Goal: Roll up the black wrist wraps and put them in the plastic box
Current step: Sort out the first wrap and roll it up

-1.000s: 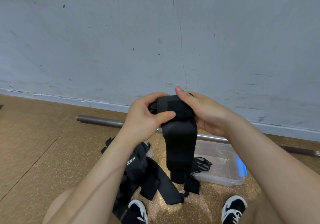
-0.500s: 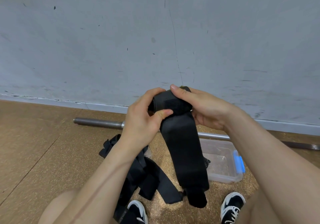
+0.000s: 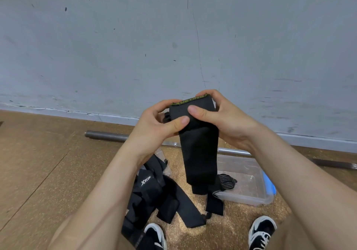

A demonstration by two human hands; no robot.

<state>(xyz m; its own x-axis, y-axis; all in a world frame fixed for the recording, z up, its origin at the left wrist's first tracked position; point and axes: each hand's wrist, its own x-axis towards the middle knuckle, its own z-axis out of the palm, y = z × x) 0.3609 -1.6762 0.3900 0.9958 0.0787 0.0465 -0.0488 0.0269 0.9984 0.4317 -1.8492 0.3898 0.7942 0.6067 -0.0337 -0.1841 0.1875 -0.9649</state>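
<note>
Wrap [image 3: 199, 153] sat half rolled in a firm pinching grip, left hand [image 3: 154, 128] and right hand [image 3: 228, 122]; keeping tension and even edges seemed key.

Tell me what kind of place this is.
Most likely a gym or weight room. A steel barbell bar lies on the speckled brown floor along the scuffed wall, and the left hand and right hand hold a black wrist wrap, with more black straps piled beside a clear plastic box.
</note>
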